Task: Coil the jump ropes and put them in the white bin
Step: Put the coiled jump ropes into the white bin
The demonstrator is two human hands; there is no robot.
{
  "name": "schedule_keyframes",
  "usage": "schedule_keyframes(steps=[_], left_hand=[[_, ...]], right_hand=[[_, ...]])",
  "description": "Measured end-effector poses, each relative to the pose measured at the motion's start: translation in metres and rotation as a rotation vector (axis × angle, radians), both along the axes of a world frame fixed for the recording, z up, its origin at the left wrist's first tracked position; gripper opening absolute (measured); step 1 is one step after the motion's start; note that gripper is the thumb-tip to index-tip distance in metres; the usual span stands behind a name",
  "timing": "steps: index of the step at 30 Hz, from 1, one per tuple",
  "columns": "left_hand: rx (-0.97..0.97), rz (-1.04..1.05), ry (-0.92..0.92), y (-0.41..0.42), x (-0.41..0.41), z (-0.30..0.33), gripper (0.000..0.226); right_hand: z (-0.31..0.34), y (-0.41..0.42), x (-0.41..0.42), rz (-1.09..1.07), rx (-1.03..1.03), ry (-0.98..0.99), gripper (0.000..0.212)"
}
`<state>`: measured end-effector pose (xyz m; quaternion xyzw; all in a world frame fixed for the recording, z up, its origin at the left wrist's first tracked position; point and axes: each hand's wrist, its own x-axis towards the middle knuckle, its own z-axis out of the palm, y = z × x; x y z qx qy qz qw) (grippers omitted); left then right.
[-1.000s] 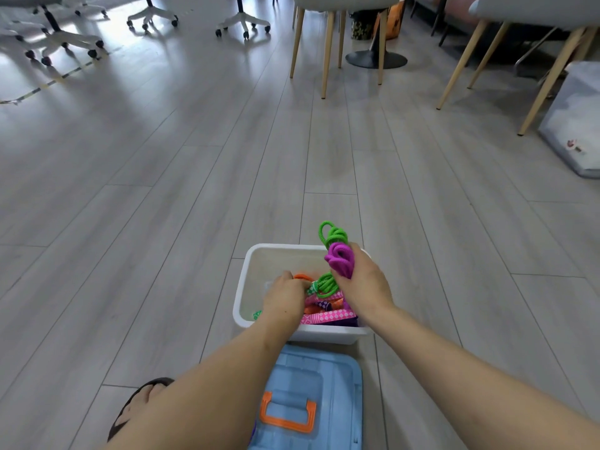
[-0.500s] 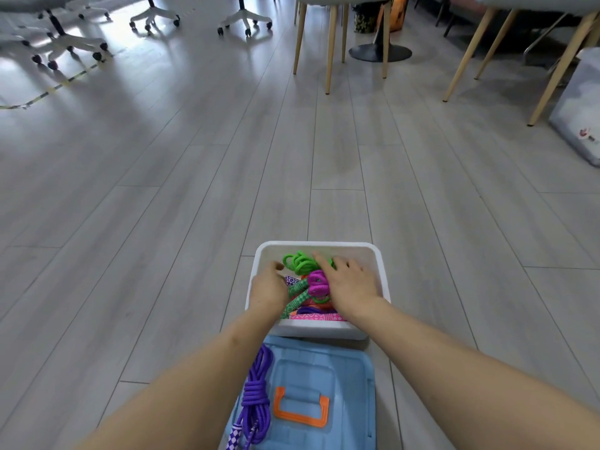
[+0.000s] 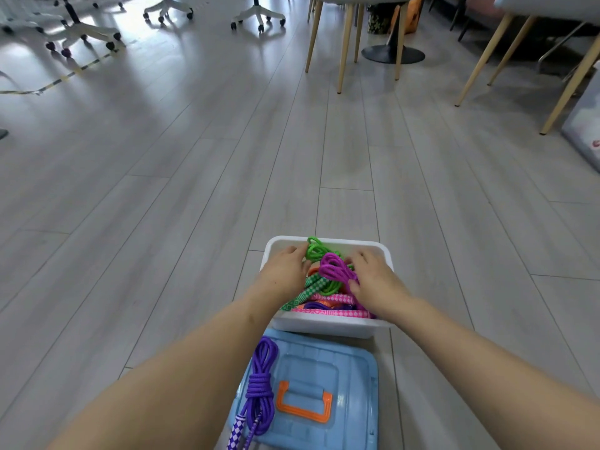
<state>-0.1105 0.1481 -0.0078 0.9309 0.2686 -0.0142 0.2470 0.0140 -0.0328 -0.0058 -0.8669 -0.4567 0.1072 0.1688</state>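
Observation:
The white bin stands on the floor just ahead of me, filled with coiled jump ropes and their checkered handles. A green rope coil lies at the far side. A magenta rope coil sits on top in the middle. My right hand lies over the magenta coil, whose loops run between thumb and fingers. My left hand rests flat inside the bin's left side, fingertips touching the green coil. A coiled purple jump rope lies on a blue lid in front of the bin.
The blue lid has an orange handle and lies against the bin's near wall. Wooden chair legs and a round table base stand far ahead. Office chair bases are at the far left. A grey box sits at the right edge.
My right hand has lowered the magenta and green coils from above the bin's far rim down into the bin. My left hand moved deeper in along the left side.

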Motion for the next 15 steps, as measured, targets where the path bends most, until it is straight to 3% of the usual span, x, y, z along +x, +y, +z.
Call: schedule_keyframes(steps=[2,5,8,11,15], left_hand=[[0.031,0.003,0.102,0.001,0.004,-0.001,0.040],[0.010,0.019,0.214,-0.001,0.006,-0.005,0.027],[-0.094,0.111,0.132,-0.005,0.000,-0.009,0.027],[-0.091,0.184,0.005,-0.005,-0.001,-0.008,0.029],[-0.001,0.213,-0.004,-0.001,0.004,-0.005,0.021]], right_hand=[[-0.001,-0.004,-0.005,-0.026,-0.042,-0.125,0.042],[-0.003,-0.010,-0.011,-0.022,-0.126,0.019,0.055],[-0.003,-0.012,-0.011,-0.002,-0.161,0.053,0.065],[-0.001,-0.011,-0.009,-0.006,-0.015,0.106,0.057],[0.004,-0.011,0.000,0.011,0.005,0.058,0.044]])
